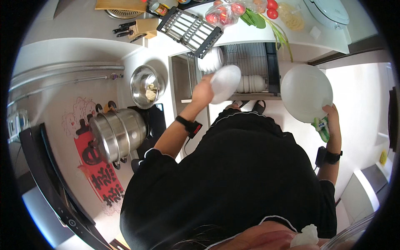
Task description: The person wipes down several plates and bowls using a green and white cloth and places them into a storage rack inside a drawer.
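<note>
My left hand (202, 91) grips a small white dish (226, 84) by its edge, tilted above the open drawer. Inside the pull-out drawer (237, 97) is a wire rack (245, 57). White dishes (210, 61) stand on the rack's left side, and several white bowls (251, 84) are nested near its front. Off to the right, my right hand (332, 117) holds a large white plate (307, 93) by the rim. A green and white cloth or packet (322, 127) hangs at that same hand; which of the two cannot be told.
Above the drawer, the white counter (200, 40) bears a metal draining rack (190, 30), bagged tomatoes (225, 14), leafy greens (253, 19) and a knife block (147, 28). On the left are a steel bowl (145, 87) with food inside and a tiered steel steamer pot (118, 134).
</note>
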`<state>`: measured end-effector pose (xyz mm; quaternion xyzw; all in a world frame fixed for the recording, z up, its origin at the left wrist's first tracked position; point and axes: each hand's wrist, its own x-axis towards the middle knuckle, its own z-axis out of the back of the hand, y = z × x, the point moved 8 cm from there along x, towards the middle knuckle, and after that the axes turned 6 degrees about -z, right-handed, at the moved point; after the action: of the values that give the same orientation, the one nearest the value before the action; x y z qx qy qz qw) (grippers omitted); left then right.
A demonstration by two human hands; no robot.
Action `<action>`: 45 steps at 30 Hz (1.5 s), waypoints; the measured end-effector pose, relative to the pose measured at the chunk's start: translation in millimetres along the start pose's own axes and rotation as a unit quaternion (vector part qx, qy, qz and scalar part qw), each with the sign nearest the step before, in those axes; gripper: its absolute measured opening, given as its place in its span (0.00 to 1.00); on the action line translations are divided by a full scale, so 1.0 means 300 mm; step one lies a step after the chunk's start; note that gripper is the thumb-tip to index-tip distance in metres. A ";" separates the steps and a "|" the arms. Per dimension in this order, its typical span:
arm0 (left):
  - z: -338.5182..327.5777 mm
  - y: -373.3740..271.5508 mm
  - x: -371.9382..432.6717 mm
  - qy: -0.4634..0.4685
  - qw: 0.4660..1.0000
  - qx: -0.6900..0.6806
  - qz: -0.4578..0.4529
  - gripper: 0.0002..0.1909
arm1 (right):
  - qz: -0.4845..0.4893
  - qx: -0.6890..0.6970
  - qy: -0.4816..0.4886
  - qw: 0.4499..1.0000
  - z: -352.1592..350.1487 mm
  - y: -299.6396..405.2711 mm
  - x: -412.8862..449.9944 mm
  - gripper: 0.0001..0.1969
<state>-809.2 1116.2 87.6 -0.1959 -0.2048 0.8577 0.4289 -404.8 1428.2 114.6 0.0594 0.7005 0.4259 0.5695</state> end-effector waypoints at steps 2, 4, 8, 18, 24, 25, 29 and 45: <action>-0.088 -0.084 0.091 0.048 0.987 0.088 -0.127 0.25 | 0.009 0.020 -0.043 0.999 0.046 -0.028 -0.013 0.28; -0.183 -0.106 0.197 0.061 0.958 0.150 -0.238 0.24 | -0.010 0.007 -0.082 0.997 0.040 -0.021 -0.079 0.27; -0.392 -0.143 0.366 0.078 0.835 0.231 -0.493 0.21 | 0.009 0.001 -0.196 0.981 0.107 -0.100 -0.169 0.19; -0.729 0.147 0.599 0.195 0.721 0.341 -0.571 0.11 | -0.066 0.095 -0.273 0.955 0.086 -0.440 -0.324 0.08; -0.792 0.336 0.637 0.188 0.651 0.430 -0.596 0.12 | -0.111 0.203 -0.273 0.934 -0.026 -0.558 -0.310 0.17; -0.796 0.341 0.645 0.195 0.643 0.430 -0.603 0.12 | -0.119 0.213 -0.276 0.930 -0.053 -0.560 -0.307 0.17; -0.824 0.404 0.684 0.209 0.608 0.480 -0.597 0.12 | -0.126 0.245 -0.319 0.907 -0.091 -0.589 -0.308 0.20; -0.801 0.546 0.685 0.292 0.659 0.520 -0.459 0.21 | -0.128 0.251 -0.299 0.912 -0.116 -0.712 -0.307 0.18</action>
<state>-907.7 1238.2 -232.1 -0.0624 0.3461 0.4177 0.8378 -316.8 1222.9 41.1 0.2347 0.5831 0.1223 0.7681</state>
